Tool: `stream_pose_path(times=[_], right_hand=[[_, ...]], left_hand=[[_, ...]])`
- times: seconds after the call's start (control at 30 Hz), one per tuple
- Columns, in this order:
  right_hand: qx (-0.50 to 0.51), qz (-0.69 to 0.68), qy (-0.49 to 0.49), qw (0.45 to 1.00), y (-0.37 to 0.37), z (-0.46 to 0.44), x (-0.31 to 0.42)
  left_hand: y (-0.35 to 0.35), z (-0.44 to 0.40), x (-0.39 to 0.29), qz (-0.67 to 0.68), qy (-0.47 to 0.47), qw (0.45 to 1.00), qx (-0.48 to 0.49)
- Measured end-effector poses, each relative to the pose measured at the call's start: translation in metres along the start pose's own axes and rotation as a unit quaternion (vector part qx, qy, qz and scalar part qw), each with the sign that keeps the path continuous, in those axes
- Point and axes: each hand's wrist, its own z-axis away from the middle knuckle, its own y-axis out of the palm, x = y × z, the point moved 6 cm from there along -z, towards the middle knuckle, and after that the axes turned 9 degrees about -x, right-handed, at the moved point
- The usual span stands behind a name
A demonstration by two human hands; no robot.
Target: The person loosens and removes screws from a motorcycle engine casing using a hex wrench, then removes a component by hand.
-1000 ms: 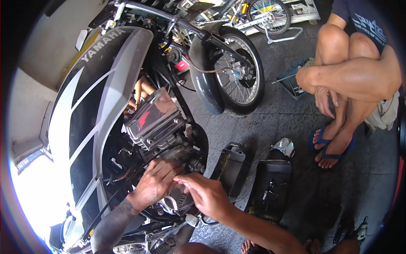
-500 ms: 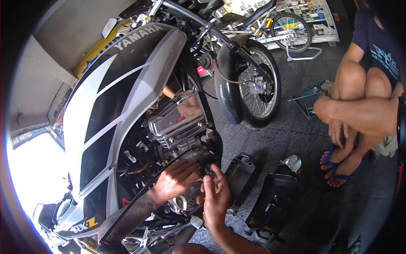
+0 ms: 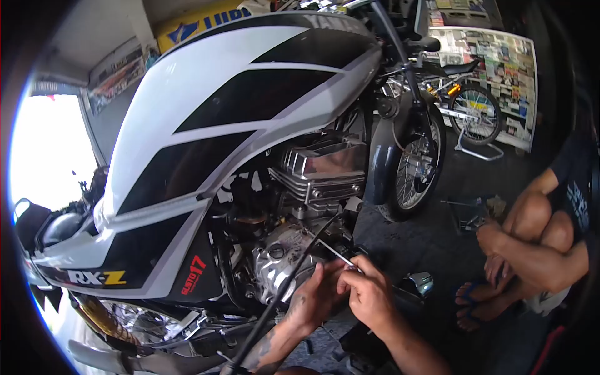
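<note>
A black and white motorcycle stands in front of me, with its silver engine cover low at the centre. My right hand is closed round the end of a thin metal rod, whose other end points up and left at the engine's side. My left hand is just left of it, beside the engine cover, partly cupped. Its fingers are partly hidden behind my right hand, so what they hold, if anything, cannot be made out. A black cable runs in front of the engine and my left forearm.
A person in blue sandals squats at the right. Near them a tray of tools lies on the floor. A chrome part sits just right of my right hand. Behind are a small bike and a sticker-covered display case.
The view has swung, so the motorcycle appears larger and more side-on. My hands have come together below the engine's side, and a thin metal rod now shows in my right hand.
</note>
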Motion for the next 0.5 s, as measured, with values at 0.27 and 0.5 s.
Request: stream_pose_path(times=[0.27,0.5], right_hand=[[0.040,-0.317,0.263,0.910,-0.002,0.028,-0.003],[-0.087,-0.324,0.384,0.860,0.016,0.039,0.005]], left_hand=[[0.005,-0.039,0.017,0.172,0.057,0.983,-0.029],[0.018,-0.035,0.006,0.238,0.018,0.970,-0.041]])
